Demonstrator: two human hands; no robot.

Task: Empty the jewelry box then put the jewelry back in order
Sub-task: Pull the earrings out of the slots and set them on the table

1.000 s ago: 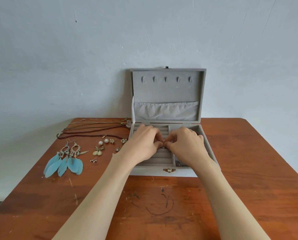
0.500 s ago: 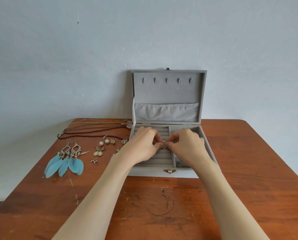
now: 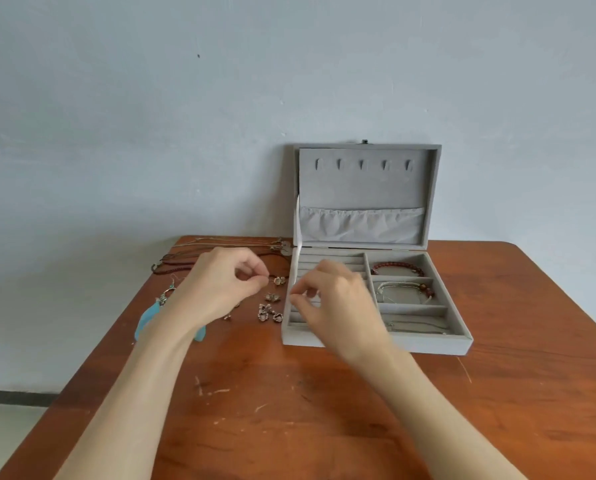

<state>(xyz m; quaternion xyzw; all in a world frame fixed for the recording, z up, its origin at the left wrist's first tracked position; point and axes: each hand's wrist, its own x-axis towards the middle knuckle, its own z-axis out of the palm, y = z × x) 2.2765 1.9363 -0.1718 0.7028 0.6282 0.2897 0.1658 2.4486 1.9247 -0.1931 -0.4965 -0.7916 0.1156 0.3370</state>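
Note:
The grey jewelry box [image 3: 376, 342] stands open on the wooden table [image 3: 289, 410], its lid [image 3: 362, 181] upright against the wall. My left hand [image 3: 220, 289] hovers over the table left of the box, thumb and forefinger pinched on a small flower earring [image 3: 279, 280]. My right hand [image 3: 341, 306] is over the box's ring rolls [image 3: 331, 259] with its fingertips pinched; nothing is visible between them. The right compartments hold a red bead bracelet [image 3: 396, 266], a silver bracelet [image 3: 403, 289] and a thin chain [image 3: 417, 325].
Several small earrings [image 3: 270, 306] lie on the table just left of the box. Blue feather earrings [image 3: 146, 317] lie partly under my left forearm. Necklaces [image 3: 185, 263] are laid along the back left edge. The wall is right behind the box.
My hands, pressed together over the ring rolls before, have parted. The left one has moved out over the table with the small earring; the right stays over the box.

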